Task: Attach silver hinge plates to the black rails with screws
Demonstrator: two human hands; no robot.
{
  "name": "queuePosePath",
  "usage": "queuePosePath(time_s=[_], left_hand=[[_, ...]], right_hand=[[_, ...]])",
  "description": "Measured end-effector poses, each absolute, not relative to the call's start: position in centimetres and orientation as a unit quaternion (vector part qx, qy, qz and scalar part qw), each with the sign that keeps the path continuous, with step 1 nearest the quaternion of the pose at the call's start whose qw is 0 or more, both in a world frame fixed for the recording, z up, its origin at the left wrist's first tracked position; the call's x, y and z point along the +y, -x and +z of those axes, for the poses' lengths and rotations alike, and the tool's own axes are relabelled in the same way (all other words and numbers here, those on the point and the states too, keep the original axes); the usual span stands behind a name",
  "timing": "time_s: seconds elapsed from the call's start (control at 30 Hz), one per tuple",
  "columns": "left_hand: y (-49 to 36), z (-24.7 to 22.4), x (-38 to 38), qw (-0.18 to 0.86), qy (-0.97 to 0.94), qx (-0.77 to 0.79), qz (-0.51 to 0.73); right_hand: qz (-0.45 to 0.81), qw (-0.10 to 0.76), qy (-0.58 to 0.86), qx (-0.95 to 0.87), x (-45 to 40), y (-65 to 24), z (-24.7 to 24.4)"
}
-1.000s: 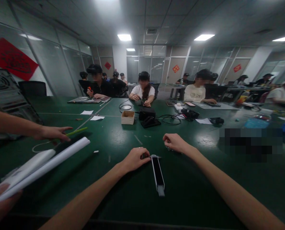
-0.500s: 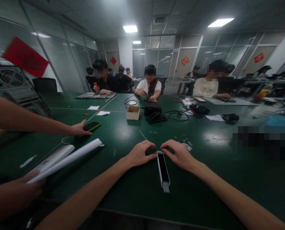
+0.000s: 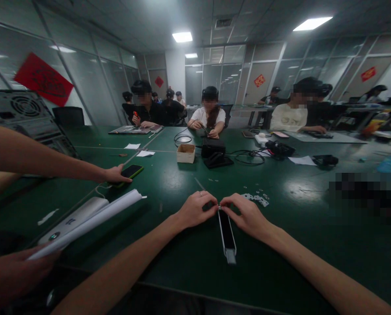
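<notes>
The left hand (image 3: 198,209) and the right hand (image 3: 246,214) meet at the far end of a long white-edged device (image 3: 227,232) with a dark face, which lies on the green bench (image 3: 169,245). Each has thumb and forefinger pinched together there, apparently on a tiny metallic piece (image 3: 219,207) — too small to make out for certain. Just beyond the right hand lie small flat plates (image 3: 256,199) and a few loose rings (image 3: 261,191).

To the left, another person's arm (image 3: 51,151) reaches across the bench, its fingers on a phone (image 3: 132,171) with a green edge; that person's other hand (image 3: 21,269) grips a white paper roll (image 3: 93,222), which overlaps a white power strip-like object (image 3: 73,218). Farther out stand an open box (image 3: 185,154) and, close beside it, a black stand (image 3: 215,153) — with a coiled cable (image 3: 250,157) to its right. A computer case (image 3: 27,113) fills the far left.
</notes>
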State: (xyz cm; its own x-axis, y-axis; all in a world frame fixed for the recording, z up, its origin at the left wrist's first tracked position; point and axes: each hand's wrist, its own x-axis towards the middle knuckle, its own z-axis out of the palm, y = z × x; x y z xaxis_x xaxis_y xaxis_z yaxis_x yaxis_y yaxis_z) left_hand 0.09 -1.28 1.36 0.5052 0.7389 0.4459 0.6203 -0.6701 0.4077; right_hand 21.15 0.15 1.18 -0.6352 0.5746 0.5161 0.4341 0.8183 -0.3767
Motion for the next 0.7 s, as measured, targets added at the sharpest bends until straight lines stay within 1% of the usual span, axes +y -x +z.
queuePosePath(time_s=[0.17, 0.27, 0.33, 0.4, 0.5, 0.6, 0.7], left_hand=[[0.6, 1.5, -0.4, 0.119, -0.838, 0.46, 0.268], [1.2, 1.4, 0.1, 0.133, -0.831, 0.486, 0.235], [1.4, 1.3, 0.3, 0.156, -0.83, 0.488, 0.222], [1.5, 1.4, 0.3, 0.19, -0.824, 0.483, 0.227], [1.4, 1.4, 0.1, 0.238, -0.806, 0.48, 0.251], [1.1, 1.3, 0.0, 0.276, -0.797, 0.466, 0.266], [0.9, 1.0, -0.1, 0.291, -0.796, 0.459, 0.267]], right_hand=[[0.067, 0.185, 0.316, -0.928, 1.4, -23.2, 2.9], [0.084, 0.102, 0.358, -0.924, 1.9, -24.3, 3.6], [0.104, 0.065, 0.376, -0.919, 2.0, -24.5, 3.9], [0.115, 0.045, 0.378, -0.918, 1.8, -24.3, 4.1], [0.11, 0.037, 0.371, -0.921, 1.5, -23.8, 4.0], [0.113, 0.048, 0.366, -0.922, 1.5, -23.7, 3.6], [0.119, 0.062, 0.364, -0.922, 1.8, -23.8, 3.0]])
